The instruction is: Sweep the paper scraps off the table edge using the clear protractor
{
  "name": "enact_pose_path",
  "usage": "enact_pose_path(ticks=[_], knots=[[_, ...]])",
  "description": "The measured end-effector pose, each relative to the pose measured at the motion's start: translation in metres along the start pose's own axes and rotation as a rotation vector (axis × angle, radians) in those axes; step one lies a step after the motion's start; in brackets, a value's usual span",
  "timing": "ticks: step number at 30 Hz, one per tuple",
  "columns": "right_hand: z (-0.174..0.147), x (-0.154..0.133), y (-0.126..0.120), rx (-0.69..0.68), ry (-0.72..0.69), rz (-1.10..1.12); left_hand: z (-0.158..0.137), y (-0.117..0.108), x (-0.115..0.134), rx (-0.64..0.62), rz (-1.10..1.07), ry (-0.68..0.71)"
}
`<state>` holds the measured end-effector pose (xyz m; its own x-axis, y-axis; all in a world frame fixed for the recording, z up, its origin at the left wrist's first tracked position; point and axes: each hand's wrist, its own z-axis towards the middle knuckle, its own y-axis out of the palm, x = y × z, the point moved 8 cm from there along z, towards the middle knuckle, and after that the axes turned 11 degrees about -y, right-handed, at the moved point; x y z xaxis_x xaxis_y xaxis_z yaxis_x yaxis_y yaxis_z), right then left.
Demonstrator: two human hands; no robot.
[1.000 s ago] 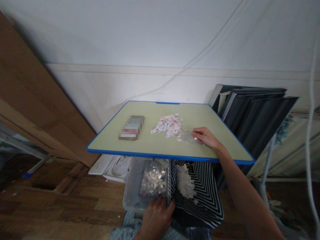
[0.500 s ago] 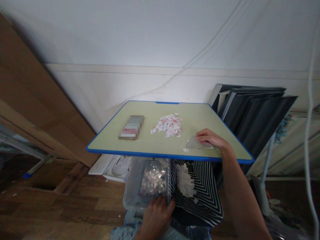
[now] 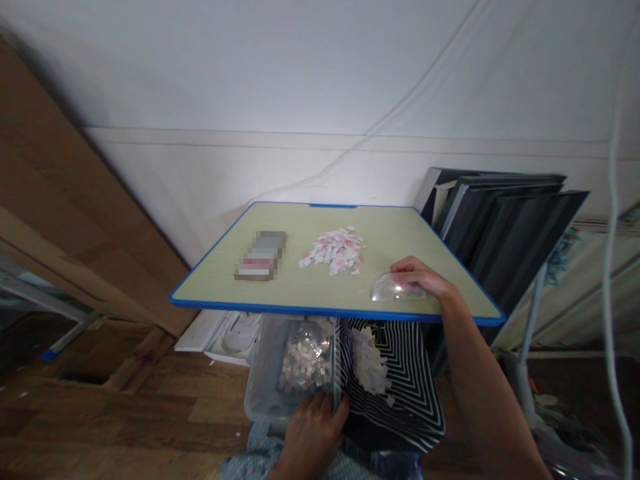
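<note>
My right hand (image 3: 416,275) grips a clear half-round protractor (image 3: 383,288) by its right part, flat on or just over the pale green tabletop (image 3: 280,297) near the front edge. Left of it lies a heap of white and pink paper scraps (image 3: 336,251). Below the table, my left hand (image 3: 316,427) is closed over the near rim of a translucent plastic bin (image 3: 263,393), where a striped cloth (image 3: 420,393) meets it. Its fingertips are partly hidden. Inside the bin are many small pale pieces (image 3: 305,363); more whitish scraps (image 3: 369,363) rest on the cloth.
A blurred-out flat object (image 3: 261,256) lies on the table's left side. Dark flat panels (image 3: 505,233) lean against the wall at right. A brown board (image 3: 85,200) stands at left, a white box (image 3: 233,337) on the floor. A white cable (image 3: 615,267) hangs at right.
A small white scrap at the protractor's left end no longer shows there, and the protractor has shifted slightly over that spot. My left hand stays in place.
</note>
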<state>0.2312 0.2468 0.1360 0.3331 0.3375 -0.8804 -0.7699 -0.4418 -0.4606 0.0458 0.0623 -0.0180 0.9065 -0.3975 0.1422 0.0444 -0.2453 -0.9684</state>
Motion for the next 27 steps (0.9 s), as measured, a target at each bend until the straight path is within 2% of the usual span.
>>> enact_pose_path(ticks=[3, 11, 18, 23, 27], knots=[[0.003, 0.003, -0.005, 0.07, -0.006, -0.038, 0.0, -0.001, 0.0, 0.002, 0.006, 0.004], [0.011, 0.003, 0.007, 0.056, -0.012, -0.105, -0.002, -0.003, 0.001, -0.01, 0.009, -0.003], [0.009, 0.003, 0.001, 0.109, -0.029, -0.146, -0.001, -0.004, 0.0, -0.012, 0.015, -0.011], [0.017, 0.004, 0.02, 0.016, -0.044, -0.156, 0.0, -0.003, 0.0, 0.01, 0.007, 0.008], [0.029, 0.0, 0.038, 0.004, -0.087, -0.175, 0.001, 0.0, 0.0, 0.02, 0.013, 0.011]])
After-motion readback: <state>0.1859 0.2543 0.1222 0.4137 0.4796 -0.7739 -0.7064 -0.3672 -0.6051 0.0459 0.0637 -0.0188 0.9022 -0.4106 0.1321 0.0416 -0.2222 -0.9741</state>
